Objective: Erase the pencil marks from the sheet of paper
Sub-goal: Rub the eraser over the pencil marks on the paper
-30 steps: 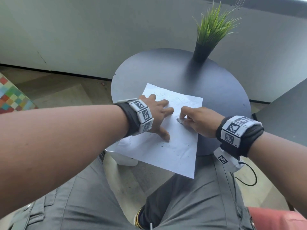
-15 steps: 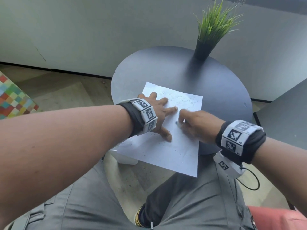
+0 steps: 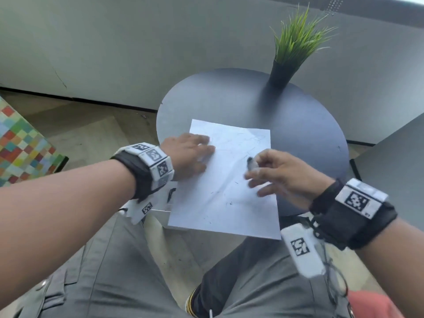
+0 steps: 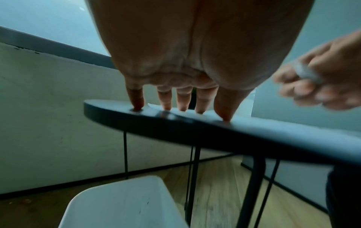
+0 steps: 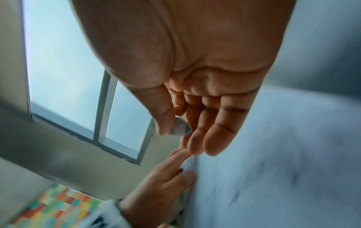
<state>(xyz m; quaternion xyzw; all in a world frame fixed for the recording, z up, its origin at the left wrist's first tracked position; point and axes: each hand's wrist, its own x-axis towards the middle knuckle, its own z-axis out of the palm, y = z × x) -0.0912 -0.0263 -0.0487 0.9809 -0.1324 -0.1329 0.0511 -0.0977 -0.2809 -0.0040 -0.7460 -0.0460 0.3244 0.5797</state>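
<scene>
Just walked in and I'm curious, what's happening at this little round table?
A seated person is erasing pencil marks from a sheet of paper on the round table. The left hand presses the sheet's left edge flat. The right hand, above the paper, pinches a small eraser. Faint marks remain.

The potted plant [image 3: 290, 53] stands at the table's [image 3: 309, 138] far edge, the only upright thing there. Between plant and paper [image 3: 226, 191] lies bare tabletop. Nearer than the plant, both hands occupy the paper's sides.
</scene>
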